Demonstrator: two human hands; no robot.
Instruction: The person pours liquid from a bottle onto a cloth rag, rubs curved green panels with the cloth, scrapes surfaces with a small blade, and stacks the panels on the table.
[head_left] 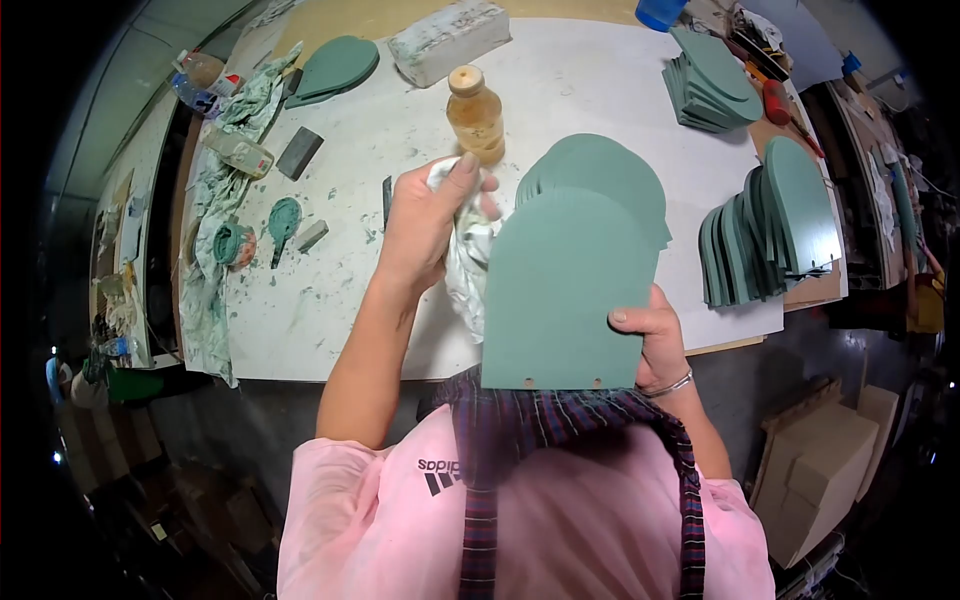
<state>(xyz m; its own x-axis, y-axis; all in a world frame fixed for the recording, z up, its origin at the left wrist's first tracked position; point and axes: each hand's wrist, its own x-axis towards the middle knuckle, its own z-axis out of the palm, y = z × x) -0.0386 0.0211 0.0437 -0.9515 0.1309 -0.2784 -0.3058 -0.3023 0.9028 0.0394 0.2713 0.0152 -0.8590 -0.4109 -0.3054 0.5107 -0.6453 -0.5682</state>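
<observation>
A green arch-shaped panel (pixel 570 290) with two small holes along its straight edge is held in front of me. My right hand (pixel 658 338) grips its lower right side, thumb on the face. My left hand (pixel 430 220) is closed around a white cloth (pixel 468 275) that hangs down beside the panel's left edge. Behind the held panel lies a stack of similar green panels (pixel 610 165), partly hidden by it. A glass bottle of amber liquid (pixel 476 120) with a pale cap stands just beyond my left hand.
More green panels lie in stacks on the right (pixel 800 210), far right (pixel 720 80) and far left (pixel 340 68). A whitish block (pixel 450 42) sits at the back. On the left are a dark block (pixel 299 153), a green-stained spatula (pixel 284 222), a small jar (pixel 233 244) and stained cloth (pixel 207 290).
</observation>
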